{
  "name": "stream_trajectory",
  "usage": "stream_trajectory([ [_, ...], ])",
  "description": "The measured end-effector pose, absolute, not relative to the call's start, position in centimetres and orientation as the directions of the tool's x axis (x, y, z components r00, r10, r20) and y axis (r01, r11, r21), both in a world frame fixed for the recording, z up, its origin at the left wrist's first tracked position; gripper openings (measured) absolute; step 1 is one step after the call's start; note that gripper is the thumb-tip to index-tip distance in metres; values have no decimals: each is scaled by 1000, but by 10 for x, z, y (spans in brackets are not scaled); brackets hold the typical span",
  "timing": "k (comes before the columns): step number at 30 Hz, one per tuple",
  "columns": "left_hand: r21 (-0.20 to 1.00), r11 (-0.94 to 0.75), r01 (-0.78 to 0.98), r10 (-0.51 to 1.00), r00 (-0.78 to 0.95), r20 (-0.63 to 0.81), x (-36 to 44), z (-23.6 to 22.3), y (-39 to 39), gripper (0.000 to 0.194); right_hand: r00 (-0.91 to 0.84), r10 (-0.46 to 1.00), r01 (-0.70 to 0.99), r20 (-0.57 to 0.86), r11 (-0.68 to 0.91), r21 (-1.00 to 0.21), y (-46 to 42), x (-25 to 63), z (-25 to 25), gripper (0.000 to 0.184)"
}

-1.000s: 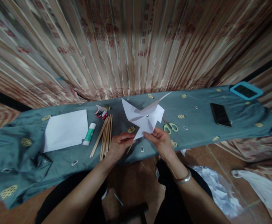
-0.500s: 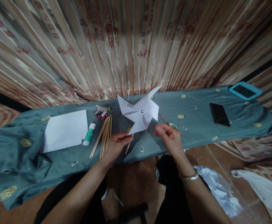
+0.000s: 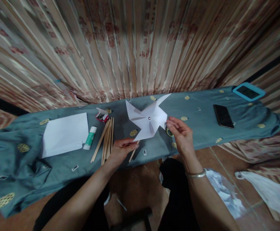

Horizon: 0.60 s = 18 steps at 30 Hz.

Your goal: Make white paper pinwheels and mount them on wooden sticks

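A white paper pinwheel with a round metal pin at its centre is held up over the cloth-covered table. My left hand pinches it at the lower left, where a blade tip meets a thin wooden stick; the stick's lower end pokes out below my fingers. At the right-hand blade, my right hand has thumb and fingers closed on the paper edge. Green-handled scissors lie behind this hand, mostly hidden.
Left of my hands lie several wooden sticks, a glue stick, a small red box of pins and white paper sheets. A phone and a blue-framed tablet rest at the right. Plastic bags are on the floor.
My right hand let go of the pinwheel's lower blade, moved right and came to its right-hand blade. My left hand kept its hold. The pinwheel rose slightly, then lowered again.
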<state>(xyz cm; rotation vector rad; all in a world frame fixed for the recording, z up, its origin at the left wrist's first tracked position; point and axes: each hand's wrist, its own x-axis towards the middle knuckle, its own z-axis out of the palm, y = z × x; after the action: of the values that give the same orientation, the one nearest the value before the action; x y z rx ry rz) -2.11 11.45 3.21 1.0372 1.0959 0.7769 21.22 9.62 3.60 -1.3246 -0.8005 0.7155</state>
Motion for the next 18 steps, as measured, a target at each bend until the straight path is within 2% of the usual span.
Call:
stream_trajectory([
  [12,952,303,-49,933,218,-286,-23,29,118,28,523,853,-123,-5,70,-990,92,201,42,32],
  [18,963,263,-56,948,199,-248,-24,28,119,24,474,878,-190,-70,24,-981,91,189,41,36],
])
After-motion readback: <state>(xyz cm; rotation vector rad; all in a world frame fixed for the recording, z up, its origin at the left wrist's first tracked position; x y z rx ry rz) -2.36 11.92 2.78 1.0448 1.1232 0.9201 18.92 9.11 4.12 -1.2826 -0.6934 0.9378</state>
